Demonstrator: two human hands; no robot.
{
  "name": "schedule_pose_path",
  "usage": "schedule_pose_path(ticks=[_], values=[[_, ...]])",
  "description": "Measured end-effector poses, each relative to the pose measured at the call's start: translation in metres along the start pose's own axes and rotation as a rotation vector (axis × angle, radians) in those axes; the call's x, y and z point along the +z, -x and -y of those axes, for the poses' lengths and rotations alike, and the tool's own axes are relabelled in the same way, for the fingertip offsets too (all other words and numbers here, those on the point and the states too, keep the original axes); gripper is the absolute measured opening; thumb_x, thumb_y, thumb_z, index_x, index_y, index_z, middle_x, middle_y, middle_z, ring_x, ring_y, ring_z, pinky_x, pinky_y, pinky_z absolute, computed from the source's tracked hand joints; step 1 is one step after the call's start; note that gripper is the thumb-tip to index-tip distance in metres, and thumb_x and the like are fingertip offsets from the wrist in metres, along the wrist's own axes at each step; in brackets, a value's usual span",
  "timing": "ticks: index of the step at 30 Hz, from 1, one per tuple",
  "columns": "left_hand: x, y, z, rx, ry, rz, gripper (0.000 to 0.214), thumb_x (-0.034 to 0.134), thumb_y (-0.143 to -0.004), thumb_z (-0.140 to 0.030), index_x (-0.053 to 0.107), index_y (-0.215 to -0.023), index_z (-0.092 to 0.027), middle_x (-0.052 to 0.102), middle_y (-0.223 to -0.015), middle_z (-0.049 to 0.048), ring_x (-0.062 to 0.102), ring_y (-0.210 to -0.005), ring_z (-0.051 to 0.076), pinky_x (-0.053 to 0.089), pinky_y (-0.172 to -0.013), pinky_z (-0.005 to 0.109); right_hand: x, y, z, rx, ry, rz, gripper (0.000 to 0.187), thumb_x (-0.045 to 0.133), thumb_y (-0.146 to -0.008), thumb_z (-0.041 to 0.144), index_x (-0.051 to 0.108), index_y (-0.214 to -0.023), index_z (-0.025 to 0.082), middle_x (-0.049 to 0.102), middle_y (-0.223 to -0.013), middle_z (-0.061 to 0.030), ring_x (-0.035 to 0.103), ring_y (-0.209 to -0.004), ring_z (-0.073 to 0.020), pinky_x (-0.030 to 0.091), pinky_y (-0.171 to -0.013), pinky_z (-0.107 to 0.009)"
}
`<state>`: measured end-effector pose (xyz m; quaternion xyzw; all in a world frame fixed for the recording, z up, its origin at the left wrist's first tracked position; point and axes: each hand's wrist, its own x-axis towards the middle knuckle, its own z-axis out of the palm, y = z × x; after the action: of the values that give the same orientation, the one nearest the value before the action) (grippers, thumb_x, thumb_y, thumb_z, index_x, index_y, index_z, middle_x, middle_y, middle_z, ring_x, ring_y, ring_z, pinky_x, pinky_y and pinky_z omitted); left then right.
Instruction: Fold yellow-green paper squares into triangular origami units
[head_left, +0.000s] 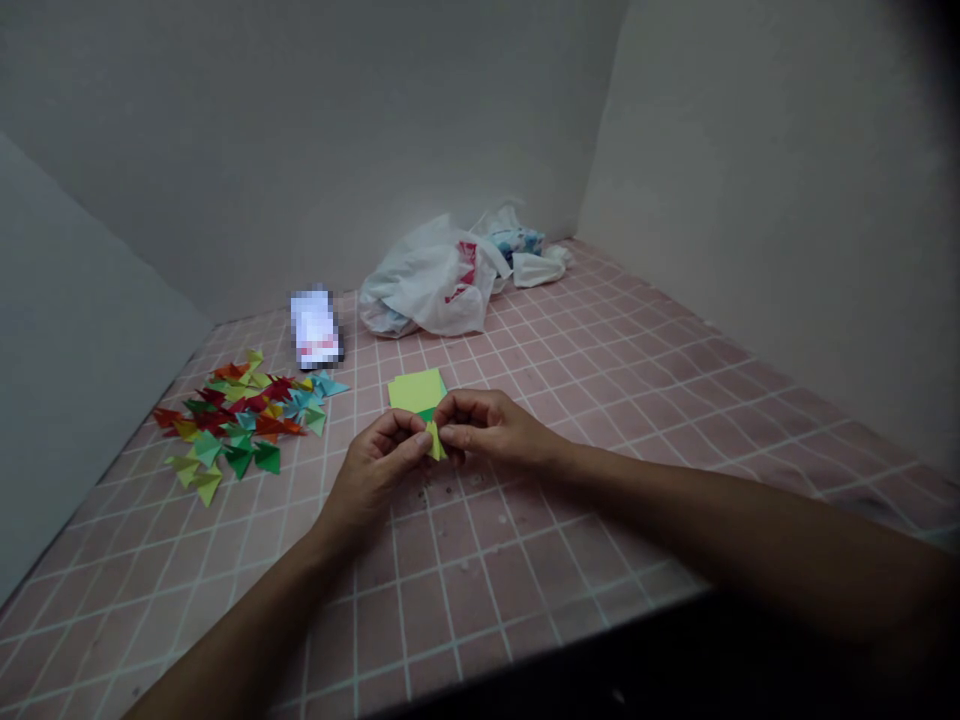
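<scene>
My left hand (375, 470) and my right hand (491, 425) meet over the pink tiled surface (525, 560). Both pinch a small folded yellow-green paper piece (435, 440) between fingertips and thumbs. Just behind the hands lies a small stack of yellow-green and green paper squares (416, 390), flat on the tiles. To the left lies a spread pile of folded paper triangles (240, 415) in red, green, yellow, orange and light blue.
A white plastic bag (431, 280) with red print lies at the back, with crumpled white and blue items (525, 250) beside it. A small blurred white object (315, 328) stands left of the bag. Grey walls close in the left, back and right; the dark front edge runs below.
</scene>
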<state>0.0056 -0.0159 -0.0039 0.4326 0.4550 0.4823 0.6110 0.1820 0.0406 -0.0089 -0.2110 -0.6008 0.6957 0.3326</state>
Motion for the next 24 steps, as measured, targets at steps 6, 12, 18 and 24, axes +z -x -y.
schedule_pose_path(ticks=[6, 12, 18, 24], values=[[-0.0012, 0.0006, 0.0005, -0.001, 0.021, -0.011, 0.018, 0.075, -0.079, -0.028, 0.061, -0.083, -0.018, 0.063, -0.075, -0.0013, 0.06, -0.069, 0.011, 0.048, -0.067, 0.022, -0.0003, -0.0009, 0.0001, 0.0, 0.015, 0.004, 0.011, 0.066, -0.078, 0.02, 0.059, -0.085, 0.015, 0.062, -0.07, 0.0025, 0.057, -0.059, -0.0079, 0.045, -0.058, -0.022], [-0.001, -0.0016, 0.0007, -0.03, 0.076, 0.015, 0.017, 0.075, -0.079, -0.027, 0.061, -0.079, -0.017, 0.06, -0.07, -0.0021, 0.056, -0.063, 0.009, 0.046, -0.062, 0.02, -0.0012, -0.002, -0.0011, 0.02, -0.009, 0.032, 0.014, 0.068, -0.077, 0.019, 0.057, -0.086, 0.016, 0.063, -0.073, 0.0012, 0.057, -0.062, -0.009, 0.046, -0.06, -0.023], [-0.003, -0.0012, 0.0009, -0.012, -0.022, 0.049, 0.017, 0.075, -0.08, -0.029, 0.064, -0.084, -0.018, 0.065, -0.077, -0.0002, 0.06, -0.069, 0.011, 0.048, -0.067, 0.022, 0.0018, 0.0013, 0.0002, 0.004, 0.101, -0.025, 0.011, 0.067, -0.079, 0.021, 0.057, -0.082, 0.016, 0.057, -0.07, 0.0023, 0.05, -0.061, -0.0089, 0.039, -0.056, -0.022], [-0.0064, -0.0011, -0.0006, 0.019, -0.073, 0.071, 0.015, 0.074, -0.082, -0.029, 0.064, -0.085, -0.018, 0.067, -0.08, 0.0011, 0.063, -0.073, 0.014, 0.051, -0.072, 0.027, 0.0035, 0.0041, 0.0008, -0.01, 0.125, -0.025, 0.01, 0.063, -0.083, 0.024, 0.059, -0.08, 0.016, 0.057, -0.07, 0.0012, 0.048, -0.062, -0.0095, 0.037, -0.056, -0.024]])
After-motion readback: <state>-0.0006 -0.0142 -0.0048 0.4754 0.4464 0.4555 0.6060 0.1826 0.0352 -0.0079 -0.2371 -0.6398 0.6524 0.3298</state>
